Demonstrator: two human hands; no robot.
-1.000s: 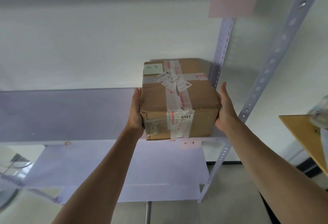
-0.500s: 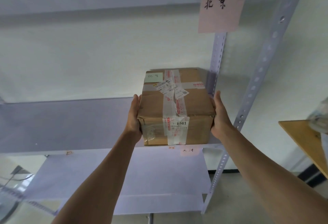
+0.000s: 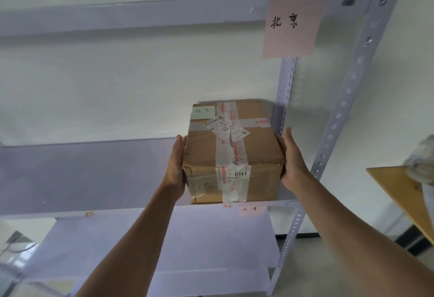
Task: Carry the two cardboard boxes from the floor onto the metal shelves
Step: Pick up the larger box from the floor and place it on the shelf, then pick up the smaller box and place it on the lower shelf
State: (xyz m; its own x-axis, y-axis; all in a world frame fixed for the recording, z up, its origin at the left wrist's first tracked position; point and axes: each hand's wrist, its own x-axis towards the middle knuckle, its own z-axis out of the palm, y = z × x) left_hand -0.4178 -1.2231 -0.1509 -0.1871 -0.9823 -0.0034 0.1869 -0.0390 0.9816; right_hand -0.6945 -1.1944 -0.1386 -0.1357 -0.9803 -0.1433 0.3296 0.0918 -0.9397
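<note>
Gripping the taped cardboard box [image 3: 232, 153] by its two side walls, the left hand [image 3: 176, 162] and right hand [image 3: 291, 158] press flat palms inward, the box between them at the metal shelf [image 3: 82, 179] front edge. It appears stiff and moderately light; glossy tape looks slippery, so bare cardboard sides suit holding best.

Pretty bright, soft and even, slightly washed out on the wall [image 3: 117, 90]. Faint shadow beside the cardboard box [image 3: 232, 155] on the upright [image 3: 283, 108]. Wide-angle bend on the shelf post [image 3: 347, 108] at right. Blurry lower left corner and right edge, sharp enough mid-frame.
</note>
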